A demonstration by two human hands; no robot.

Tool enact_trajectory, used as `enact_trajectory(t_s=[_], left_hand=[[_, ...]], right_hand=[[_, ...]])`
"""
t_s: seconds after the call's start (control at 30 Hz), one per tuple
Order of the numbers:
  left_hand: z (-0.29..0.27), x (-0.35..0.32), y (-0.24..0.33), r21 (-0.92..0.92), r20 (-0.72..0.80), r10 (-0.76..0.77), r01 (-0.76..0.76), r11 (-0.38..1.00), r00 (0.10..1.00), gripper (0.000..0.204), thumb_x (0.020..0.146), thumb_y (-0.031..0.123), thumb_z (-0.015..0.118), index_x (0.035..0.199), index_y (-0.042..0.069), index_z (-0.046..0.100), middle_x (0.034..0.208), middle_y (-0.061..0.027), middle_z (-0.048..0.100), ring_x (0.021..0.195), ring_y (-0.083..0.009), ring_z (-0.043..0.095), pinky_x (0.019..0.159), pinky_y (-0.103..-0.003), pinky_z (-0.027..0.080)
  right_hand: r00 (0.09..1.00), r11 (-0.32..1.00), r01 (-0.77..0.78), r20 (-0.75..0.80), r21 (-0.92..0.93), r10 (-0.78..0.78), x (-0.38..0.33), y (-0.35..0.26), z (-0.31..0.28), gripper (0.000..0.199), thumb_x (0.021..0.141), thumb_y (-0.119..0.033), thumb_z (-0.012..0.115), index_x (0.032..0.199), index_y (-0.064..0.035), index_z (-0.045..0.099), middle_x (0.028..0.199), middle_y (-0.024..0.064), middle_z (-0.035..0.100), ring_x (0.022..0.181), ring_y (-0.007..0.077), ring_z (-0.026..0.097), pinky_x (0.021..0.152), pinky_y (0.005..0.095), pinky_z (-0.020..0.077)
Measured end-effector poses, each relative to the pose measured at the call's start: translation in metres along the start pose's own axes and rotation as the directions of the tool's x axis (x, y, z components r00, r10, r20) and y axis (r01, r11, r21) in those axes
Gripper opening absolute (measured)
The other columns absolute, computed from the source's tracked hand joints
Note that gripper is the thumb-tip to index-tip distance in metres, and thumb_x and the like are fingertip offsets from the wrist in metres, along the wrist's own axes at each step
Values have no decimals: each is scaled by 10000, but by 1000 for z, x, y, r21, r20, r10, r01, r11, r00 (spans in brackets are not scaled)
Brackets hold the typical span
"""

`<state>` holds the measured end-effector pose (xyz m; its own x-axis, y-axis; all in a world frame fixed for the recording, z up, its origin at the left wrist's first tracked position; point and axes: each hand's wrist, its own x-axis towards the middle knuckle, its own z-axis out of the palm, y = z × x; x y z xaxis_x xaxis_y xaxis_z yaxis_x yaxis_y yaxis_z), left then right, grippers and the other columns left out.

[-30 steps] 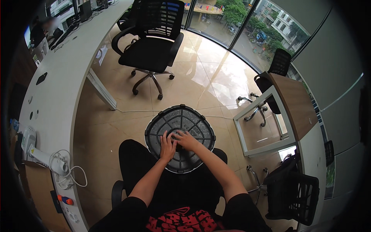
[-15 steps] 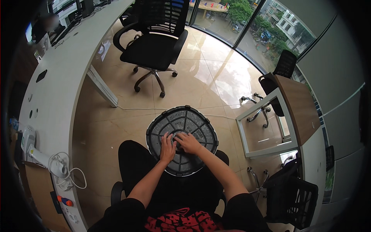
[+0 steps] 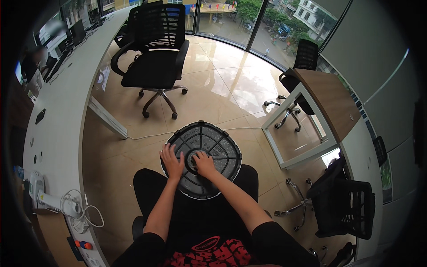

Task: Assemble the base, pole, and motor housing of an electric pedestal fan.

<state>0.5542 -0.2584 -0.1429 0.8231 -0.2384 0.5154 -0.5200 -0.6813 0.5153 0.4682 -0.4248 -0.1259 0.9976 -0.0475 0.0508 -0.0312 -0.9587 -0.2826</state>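
A round black plastic piece with ribs and cut-outs, like the underside of a chair seat, rests on my lap. My left hand lies flat on its left part with the fingers spread. My right hand presses near its centre hub, fingers curled on the plastic. Neither hand grips a separate object. My forearms come in from the lower edge over my black trousers.
A long white desk runs along the left with a white cable and small devices. A black office chair stands ahead, another chair at the right beside a white-framed wooden table. Glossy tiled floor lies between.
My head has tipped, so the view shifted slightly. Both hands stay on the black round piece, with small finger movements near its centre.
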Motion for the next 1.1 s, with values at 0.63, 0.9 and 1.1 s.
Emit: enact_trajectory(t_s=[0.63, 0.9, 1.1], left_hand=[[48, 20, -100, -342, 520, -766, 914, 218, 378, 793, 914, 715, 690, 1059, -61, 766, 988, -158, 752, 920, -222, 688, 815, -374, 531], [-34, 37, -38, -638, 469, -671, 745, 192, 574, 519, 984, 519, 738, 786, 47, 651, 718, 43, 534, 713, -74, 483, 651, -272, 401], [-202, 81, 58, -733, 18, -148, 114, 671, 989, 325, 936, 333, 789, 945, 13, 736, 789, -13, 669, 699, -137, 625, 676, -273, 482]], right_hand=[[435, 386, -697, -71, 605, 898, -50, 172, 11, 901, 1025, -661, 509, 1523, 87, 447, 1424, 352, 586, 1343, 461, 570, 1159, 457, 424], [580, -308, -349, 462, 885, 671, -106, 190, -71, 1115, 908, -928, 349, 1376, 53, 599, 1315, 195, 661, 1185, 306, 649, 1061, 429, 499], [870, -103, -458, 469, 883, 155, -85, 181, -218, 1072, 947, -881, 229, 1601, -50, 406, 1607, 164, 481, 1476, 328, 473, 1224, 483, 364]])
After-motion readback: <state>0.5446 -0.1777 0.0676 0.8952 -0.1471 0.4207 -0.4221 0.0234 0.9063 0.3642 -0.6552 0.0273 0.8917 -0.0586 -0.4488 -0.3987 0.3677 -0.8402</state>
